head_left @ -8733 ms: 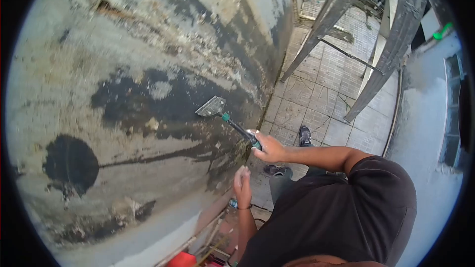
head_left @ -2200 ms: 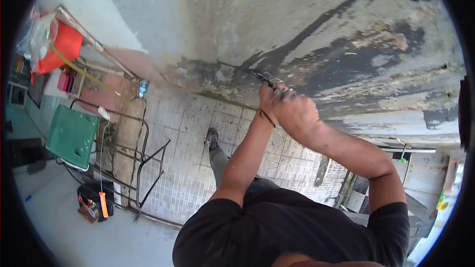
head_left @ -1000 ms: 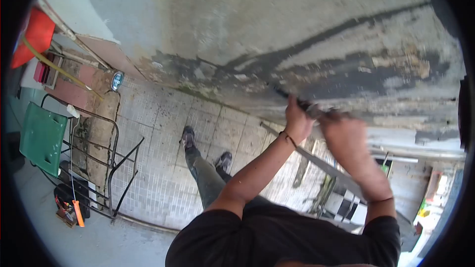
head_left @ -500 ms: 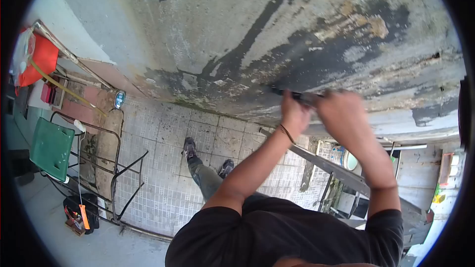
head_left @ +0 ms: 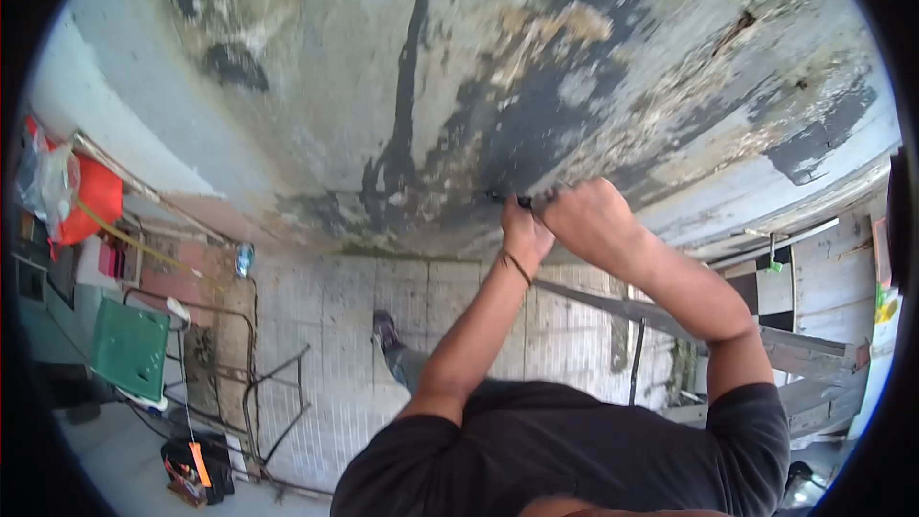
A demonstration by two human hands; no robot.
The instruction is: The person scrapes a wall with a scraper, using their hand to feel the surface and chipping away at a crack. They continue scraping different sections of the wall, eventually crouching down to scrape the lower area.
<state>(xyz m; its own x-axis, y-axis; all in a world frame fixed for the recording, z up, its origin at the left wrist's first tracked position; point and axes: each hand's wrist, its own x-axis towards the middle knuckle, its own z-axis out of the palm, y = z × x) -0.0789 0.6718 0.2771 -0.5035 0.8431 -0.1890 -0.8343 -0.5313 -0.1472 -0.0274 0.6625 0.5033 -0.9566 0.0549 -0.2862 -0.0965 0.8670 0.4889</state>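
Stained, flaking wall [head_left: 316, 86] fills the head view ahead of and above the grip; tiled floor [head_left: 292, 330] lies below it. Green seat [head_left: 129, 349] sits off to the grip's left, low; red bag [head_left: 91, 196] farther left. Grey beam [head_left: 613, 306] runs just below the grip, toward the right.

Grip: both hands clenched on one dark tool [head_left: 525, 201]. Left hand [head_left: 528, 230], wristband [head_left: 518, 266] on its wrist, is at the front, near the wall; right hand [head_left: 595, 215] is fisted just behind, farther right. Tool pokes out past the left fingers to the wall's dark patch [head_left: 541, 129], near that patch's lower end. Tip too small and dark to tell; contact unclear.

Handling, as judgement: two hands suit firm, even pressure. Left steers close to the tip, right pushes from behind, wrists in line with the shaft. Shallow angle and short strokes best, so an edge doesn't gouge or skip on rough spots. Left knuckles are close to the wall, so scuffs are a risk; beam below the forearms needs elbow clearance.
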